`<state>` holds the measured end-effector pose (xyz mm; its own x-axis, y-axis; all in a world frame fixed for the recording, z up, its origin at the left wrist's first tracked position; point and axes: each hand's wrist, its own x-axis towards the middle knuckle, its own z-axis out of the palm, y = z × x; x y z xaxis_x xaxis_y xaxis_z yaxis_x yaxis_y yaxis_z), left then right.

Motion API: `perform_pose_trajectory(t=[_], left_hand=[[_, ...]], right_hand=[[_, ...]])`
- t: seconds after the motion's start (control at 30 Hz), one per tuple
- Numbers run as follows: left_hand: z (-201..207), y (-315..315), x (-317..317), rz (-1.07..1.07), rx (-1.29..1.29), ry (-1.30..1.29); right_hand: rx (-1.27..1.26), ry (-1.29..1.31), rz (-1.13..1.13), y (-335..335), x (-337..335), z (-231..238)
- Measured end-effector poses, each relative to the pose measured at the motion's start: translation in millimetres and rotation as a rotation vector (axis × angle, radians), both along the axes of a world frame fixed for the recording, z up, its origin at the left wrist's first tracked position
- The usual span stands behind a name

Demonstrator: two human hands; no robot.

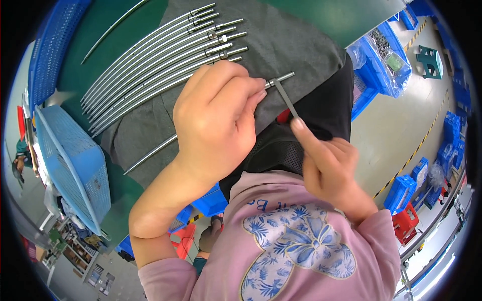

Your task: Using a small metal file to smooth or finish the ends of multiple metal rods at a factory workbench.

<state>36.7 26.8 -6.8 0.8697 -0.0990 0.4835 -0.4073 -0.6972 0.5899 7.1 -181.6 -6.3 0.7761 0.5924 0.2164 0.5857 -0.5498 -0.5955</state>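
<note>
Slender silver metal rod (285,77) pinched, flat grey metal strip (287,100) against it

Blue lettering (263,202), partly lost in folds, marks the pink fabric shirt (374,251). The right hand (331,163) has its grip closed on the strip; the left hand (216,113) pinches the rod above dark grey cloth (296,37). Beyond, more silver metal rods (150,70) lie across the green surface (349,12).

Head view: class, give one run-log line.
left hand: pinching metal rod; right hand: holding flat tool at rod; grey cloth: partly under other rods

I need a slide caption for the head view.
Left hand grips a metal rod; right hand holds a flat grey tool against it.
</note>
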Motion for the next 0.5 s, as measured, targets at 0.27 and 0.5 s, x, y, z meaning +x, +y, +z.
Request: perform_pose_trajectory(t=[0.27, 0.5], left_hand=[[-2.4, -0.2, -0.1, -0.012, 0.013, -0.028], [2.3, 1.1, 0.9, -0.029, 0.115, -0.019]], right_hand=[[0.074, -0.113, 0.008, 10.4, 31.1, 4.2], [0.319, -0.227, -0.141, 16.6, 29.5, -21.1]])
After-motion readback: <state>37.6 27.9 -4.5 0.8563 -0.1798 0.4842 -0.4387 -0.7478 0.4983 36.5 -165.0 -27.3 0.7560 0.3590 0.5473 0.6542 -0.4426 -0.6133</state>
